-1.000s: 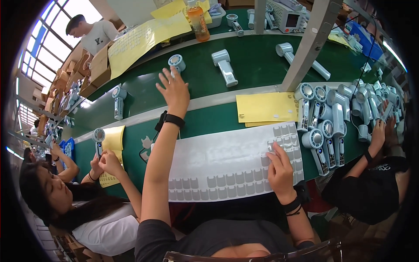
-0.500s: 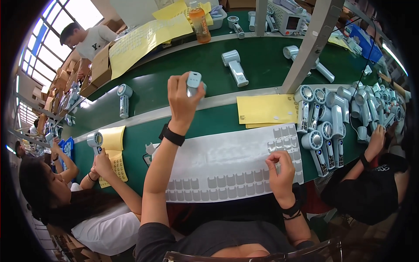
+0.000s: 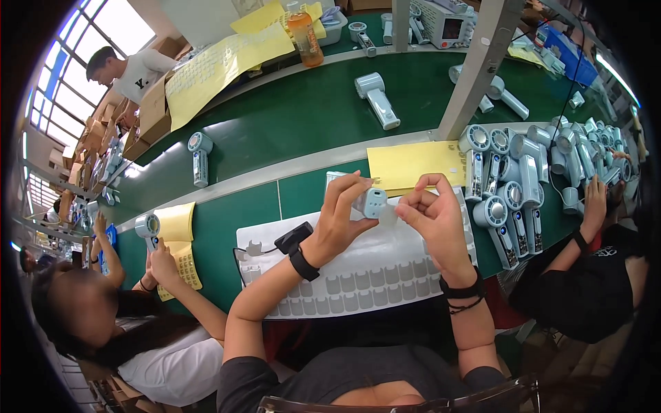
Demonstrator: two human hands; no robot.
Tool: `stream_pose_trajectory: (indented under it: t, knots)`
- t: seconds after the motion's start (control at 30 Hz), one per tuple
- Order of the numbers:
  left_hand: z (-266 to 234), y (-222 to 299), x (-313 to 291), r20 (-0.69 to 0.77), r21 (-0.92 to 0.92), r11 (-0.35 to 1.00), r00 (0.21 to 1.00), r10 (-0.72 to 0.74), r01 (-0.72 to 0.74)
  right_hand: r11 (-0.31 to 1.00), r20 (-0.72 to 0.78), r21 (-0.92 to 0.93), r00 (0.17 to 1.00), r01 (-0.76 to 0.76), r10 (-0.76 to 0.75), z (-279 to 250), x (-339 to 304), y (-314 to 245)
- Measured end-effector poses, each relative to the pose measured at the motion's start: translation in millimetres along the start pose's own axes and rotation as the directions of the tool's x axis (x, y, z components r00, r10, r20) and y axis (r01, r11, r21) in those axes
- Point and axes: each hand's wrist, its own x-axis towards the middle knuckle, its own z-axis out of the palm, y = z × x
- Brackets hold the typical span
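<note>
Above the white sticker sheet (image 3: 358,268), the left hand (image 3: 342,213) has its grip around one pale-blue handheld fan (image 3: 372,202). The right hand (image 3: 435,219) pinches one small sticker (image 3: 390,213) just beside it. Two yellow sheets (image 3: 413,164) lie on the green bench (image 3: 289,117) beyond.

- The small pale blue device (image 3: 372,202) is partly covered by the fingers of the left hand (image 3: 342,217), so its full shape cannot be made out.
- Whatever the right hand (image 3: 432,219) pinches is too small to tell.
- Part of the white sticker sheet (image 3: 358,275) lies hidden beneath both forearms.
</note>
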Motion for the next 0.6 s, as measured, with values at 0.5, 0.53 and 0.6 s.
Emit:
stream_pose_trajectory:
  t: [0.5, 0.53, 0.6]
  knots:
    - [3, 0, -6, -0.008, -0.056, 0.998, 1.000, 0.028, -0.028, 0.999, 0.039, 0.031, 0.999, 0.014, -0.015, 8, 13, 13]
    - [3, 0, -6, -0.010, -0.053, 0.998, 1.000, 0.028, -0.029, 0.999, 0.037, 0.024, 0.999, 0.025, -0.026, 8, 13, 14]
    - [3, 0, -6, -0.014, -0.046, 0.998, 0.999, 0.029, -0.029, 1.000, 0.038, 0.020, 0.999, 0.023, -0.024, 8, 13, 14]
